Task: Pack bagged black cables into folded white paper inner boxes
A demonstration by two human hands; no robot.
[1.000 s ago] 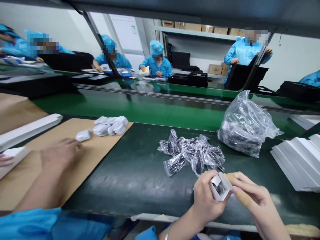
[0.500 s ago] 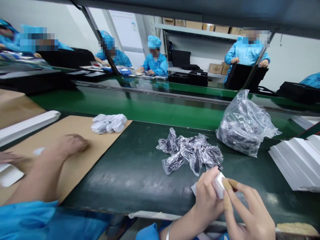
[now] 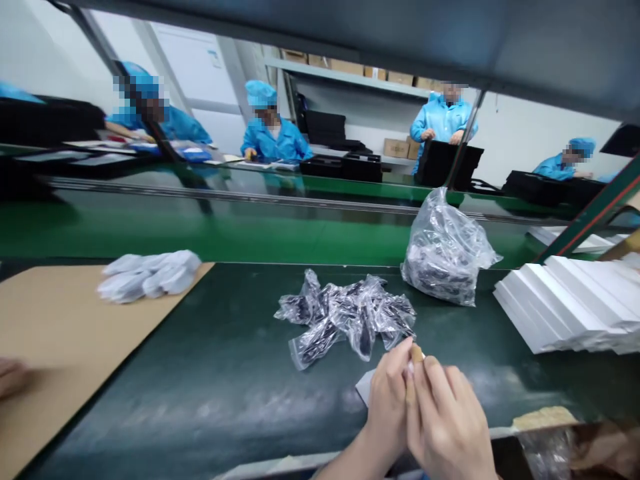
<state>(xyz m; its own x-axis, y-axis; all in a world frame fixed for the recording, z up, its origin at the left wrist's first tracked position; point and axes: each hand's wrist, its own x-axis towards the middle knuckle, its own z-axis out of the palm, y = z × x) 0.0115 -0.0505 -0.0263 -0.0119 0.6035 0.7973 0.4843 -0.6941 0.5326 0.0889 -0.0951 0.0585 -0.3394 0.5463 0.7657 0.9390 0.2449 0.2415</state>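
My left hand is closed around a small white carton, whose corner sticks out to its left. My right hand presses against the carton's end from the right, thumb and fingers pinched together. Tan finger covers are on some right fingertips. Both hands hide most of the carton. Just beyond them lie several clear plastic bags with dark contents I cannot make out, bunched on the dark green work surface.
A large clear bag of dark items stands behind. White folded cartons are stacked at right. On the left, wrapped white pieces lie on brown cardboard, near a co-worker's hand. Blue-clad people sit and stand across the green belt.
My view has swung right, shifting the scene left. My right hand has closed in against my left, covering the carton's white end. The co-worker's arm has mostly left the view.
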